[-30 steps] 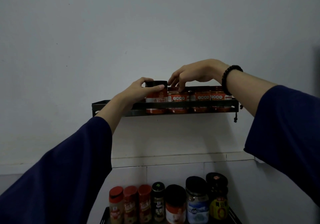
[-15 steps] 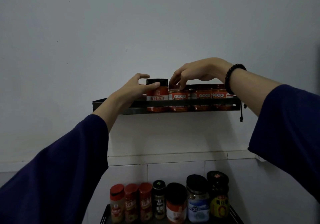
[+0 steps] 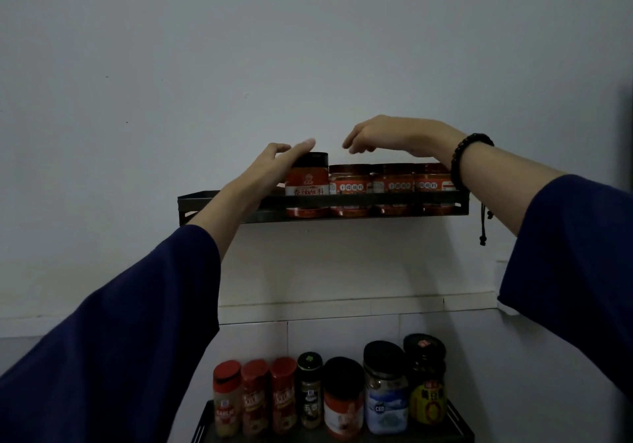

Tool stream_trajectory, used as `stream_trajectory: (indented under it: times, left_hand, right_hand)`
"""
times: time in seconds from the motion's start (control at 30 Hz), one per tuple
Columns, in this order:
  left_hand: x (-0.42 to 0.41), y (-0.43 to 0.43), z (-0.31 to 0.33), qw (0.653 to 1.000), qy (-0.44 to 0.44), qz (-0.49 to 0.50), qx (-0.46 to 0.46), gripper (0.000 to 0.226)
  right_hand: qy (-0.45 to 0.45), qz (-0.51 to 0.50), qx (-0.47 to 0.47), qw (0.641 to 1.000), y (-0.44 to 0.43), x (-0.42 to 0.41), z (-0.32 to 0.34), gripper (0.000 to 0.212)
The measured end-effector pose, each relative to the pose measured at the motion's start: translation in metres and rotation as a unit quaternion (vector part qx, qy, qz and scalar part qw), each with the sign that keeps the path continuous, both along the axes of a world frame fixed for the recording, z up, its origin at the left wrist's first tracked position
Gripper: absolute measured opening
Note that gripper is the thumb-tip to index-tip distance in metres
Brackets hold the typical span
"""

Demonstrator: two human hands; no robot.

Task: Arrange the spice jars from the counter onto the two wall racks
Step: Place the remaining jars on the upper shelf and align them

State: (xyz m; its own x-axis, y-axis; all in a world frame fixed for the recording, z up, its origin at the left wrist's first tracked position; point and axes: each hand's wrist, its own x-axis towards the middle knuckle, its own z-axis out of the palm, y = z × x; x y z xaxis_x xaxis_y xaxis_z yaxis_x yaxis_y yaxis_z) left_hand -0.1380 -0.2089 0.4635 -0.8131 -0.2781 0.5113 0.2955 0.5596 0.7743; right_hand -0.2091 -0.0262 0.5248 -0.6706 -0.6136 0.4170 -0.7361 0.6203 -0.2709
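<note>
Lower rack [image 3: 462,423] cut off by the bottom edge, jar bases out of sight. Upper rack [image 3: 394,199] front rail crossing the labels of the red jars [image 3: 394,185]; print too small to read. Left end of upper rack masked by the left hand [image 3: 274,168]. Both sleeves cropped at the frame edges.

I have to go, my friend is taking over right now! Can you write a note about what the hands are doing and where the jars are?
Left hand: open, resting against the black-lidded jar, no closed grip.
Right hand: open, above the row, holding nothing.
Top rack: the black-lidded jar at the left end of a row with three red jars; the rack's left part is free.
Bottom rack: seven jars standing.
Done: eleven jars racked.
Left: the counter is out of view, so check it for more jars.
</note>
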Motion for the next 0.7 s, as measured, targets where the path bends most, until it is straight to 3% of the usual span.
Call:
stream_trajectory:
  times: [0.07,0.13,0.2,0.33,0.4,0.7]
  left_hand:
    - [-0.007,-0.005,0.0,1.0,-0.002,-0.001,-0.001,0.11]
    - [-0.012,-0.008,-0.001,1.0,-0.006,-0.002,-0.003,0.111]
    - [-0.009,-0.005,-0.001,1.0,-0.008,0.002,-0.009,0.104]
    - [-0.007,0.001,-0.001,1.0,-0.008,0.001,0.001,0.071]
    - [-0.009,-0.001,-0.001,1.0,-0.01,0.003,-0.001,0.069]
    - [-0.013,-0.003,-0.001,1.0,-0.004,0.002,-0.005,0.067]
  right_hand:
    - [0.033,-0.045,0.016,0.998,0.008,-0.008,0.001,0.037]
    - [0.011,-0.078,0.045,0.996,0.015,-0.013,0.001,0.033]
    - [-0.02,-0.091,0.077,0.993,0.02,-0.014,0.001,0.03]
    - [-0.027,-0.104,0.115,0.988,0.023,-0.009,0.002,0.043]
    - [-0.035,-0.098,0.126,0.987,0.024,-0.008,0.002,0.041]
    - [-0.059,-0.075,0.069,0.993,0.034,-0.014,0.002,0.044]
